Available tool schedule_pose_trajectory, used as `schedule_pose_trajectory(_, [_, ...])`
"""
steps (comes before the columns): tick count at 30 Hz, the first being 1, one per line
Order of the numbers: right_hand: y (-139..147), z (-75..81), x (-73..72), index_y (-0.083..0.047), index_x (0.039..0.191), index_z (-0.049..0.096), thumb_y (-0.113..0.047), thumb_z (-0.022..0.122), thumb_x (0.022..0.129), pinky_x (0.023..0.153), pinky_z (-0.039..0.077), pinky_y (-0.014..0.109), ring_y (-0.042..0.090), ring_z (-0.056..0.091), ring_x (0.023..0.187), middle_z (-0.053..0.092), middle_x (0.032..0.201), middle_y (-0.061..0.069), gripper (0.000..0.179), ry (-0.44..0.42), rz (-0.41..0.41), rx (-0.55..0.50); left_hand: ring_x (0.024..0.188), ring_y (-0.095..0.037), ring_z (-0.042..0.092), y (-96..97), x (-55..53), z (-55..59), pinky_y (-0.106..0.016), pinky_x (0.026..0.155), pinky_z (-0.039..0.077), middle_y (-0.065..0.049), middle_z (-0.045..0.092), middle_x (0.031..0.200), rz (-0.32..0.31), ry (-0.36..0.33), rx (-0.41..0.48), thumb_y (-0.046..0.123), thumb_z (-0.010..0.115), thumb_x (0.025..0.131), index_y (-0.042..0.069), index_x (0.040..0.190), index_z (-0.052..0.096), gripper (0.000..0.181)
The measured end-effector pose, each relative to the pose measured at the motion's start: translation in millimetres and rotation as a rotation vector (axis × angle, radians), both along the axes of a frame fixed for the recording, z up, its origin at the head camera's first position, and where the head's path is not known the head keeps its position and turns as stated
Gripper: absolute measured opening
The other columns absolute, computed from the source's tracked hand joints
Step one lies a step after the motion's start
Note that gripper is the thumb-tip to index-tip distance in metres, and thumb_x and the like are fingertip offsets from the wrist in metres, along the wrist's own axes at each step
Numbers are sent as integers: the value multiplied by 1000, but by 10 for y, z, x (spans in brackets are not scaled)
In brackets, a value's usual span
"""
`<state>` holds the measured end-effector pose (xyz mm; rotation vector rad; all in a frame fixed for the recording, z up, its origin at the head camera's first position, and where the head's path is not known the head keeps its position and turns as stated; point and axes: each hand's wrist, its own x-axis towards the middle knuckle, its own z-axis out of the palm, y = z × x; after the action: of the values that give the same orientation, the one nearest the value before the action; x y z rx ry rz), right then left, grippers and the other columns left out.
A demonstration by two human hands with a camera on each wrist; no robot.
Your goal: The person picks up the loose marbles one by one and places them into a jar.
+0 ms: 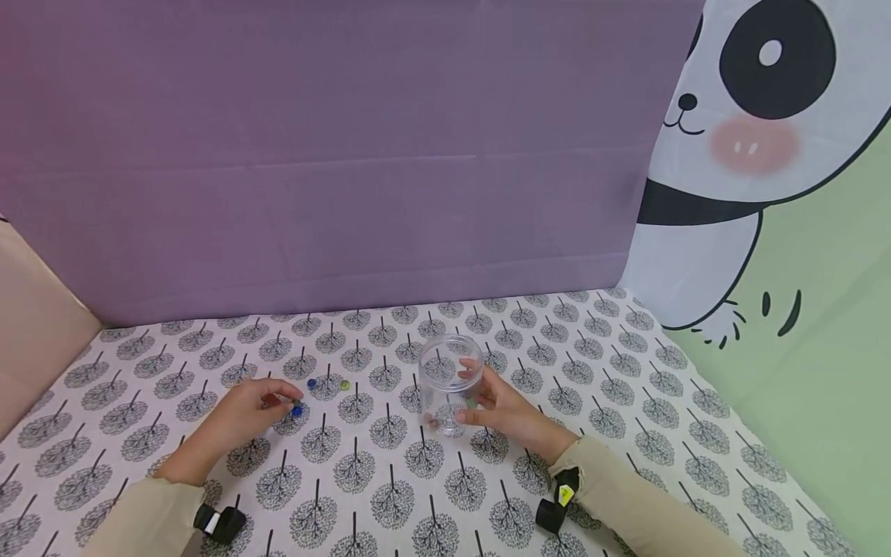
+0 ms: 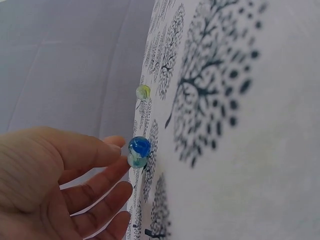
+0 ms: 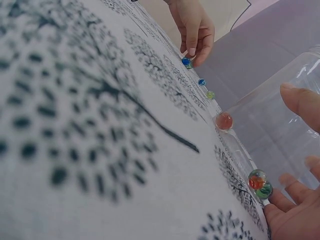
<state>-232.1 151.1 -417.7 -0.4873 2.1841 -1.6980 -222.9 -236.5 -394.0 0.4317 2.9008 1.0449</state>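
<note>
On the left of the worktop, the near blue marble and a green marble lie together at the fingertips of the left hand, on their right side; whether that grip pinches either one or only touches, I cannot tell. Just beyond, the far blue marble and, to its right, a yellow marble lie loose, with the left hand nearer to both. Well to the right stands the clear jar, its long axis upright, red marbles showing low inside. The right hand grips the jar from its right, thumb on the near side and fingers round the far side.
</note>
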Motion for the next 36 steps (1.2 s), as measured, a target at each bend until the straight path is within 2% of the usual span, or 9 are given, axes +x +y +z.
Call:
schedule_pose_trajectory(5, [-2, 6, -2, -27, 148, 23, -25, 75, 79, 111, 24, 47, 37, 28, 137, 28, 149, 21, 87, -11, -5, -6, 74, -16, 55, -9, -25, -30, -27, 55, 46, -7, 64, 87, 10, 3, -5, -1, 58, 83, 3, 103, 67, 23])
schedule_pose_trajectory(10, [-3, 4, -3, -28, 149, 22, -27, 76, 78, 111, 24, 47, 37, 29, 137, 28, 149, 21, 89, -10, -11, 2, 69, -14, 50, -25, -36, -49, -24, 51, 42, -6, 62, 85, -19, 12, 11, -6, 56, 82, 1, 103, 67, 24])
schedule_pose_trajectory(13, [-4, 3, 6, -29, 148, 23, -28, 76, 78, 111, 24, 46, 36, 29, 137, 28, 150, 20, 89, -13, -10, 11, 68, -14, 48, -26, -33, -46, -24, 51, 41, -6, 61, 85, -19, -8, 12, -6, 56, 82, 1, 104, 67, 25])
schedule_pose_trajectory(22, [1, -7, 10, -29, 148, 22, -28, 76, 77, 110, 26, 48, 37, 31, 136, 31, 148, 21, 89, -14, -9, 5, 79, -16, 56, -23, -41, -75, -31, 67, 46, -8, 65, 94, -17, 2, -21, -3, 63, 80, 5, 100, 69, 22])
schedule_pose_trajectory(28, [-1, -19, -6, -29, 148, 23, -29, 77, 77, 110, 25, 47, 37, 30, 136, 31, 148, 21, 89, -12, -12, 0, 81, -18, 56, -12, -31, -64, -33, 70, 47, -8, 65, 95, -14, -21, -16, -3, 64, 79, 5, 102, 68, 25])
schedule_pose_trajectory(33, [-2, -16, 2, -30, 148, 22, -29, 77, 77, 109, 26, 50, 38, 30, 136, 29, 149, 21, 90, -24, -8, -2, 84, -20, 59, -26, -11, -52, -39, 73, 51, -9, 66, 95, -14, -18, -26, 0, 66, 79, 5, 102, 68, 24])
schedule_pose_trajectory(36, [0, -11, 1, -30, 148, 23, -29, 77, 77, 110, 26, 47, 36, 31, 136, 31, 148, 20, 90, -13, -8, 2, 82, -20, 59, -38, -13, -47, -38, 71, 51, -8, 67, 93, -19, -10, -19, 0, 67, 79, 5, 101, 68, 22])
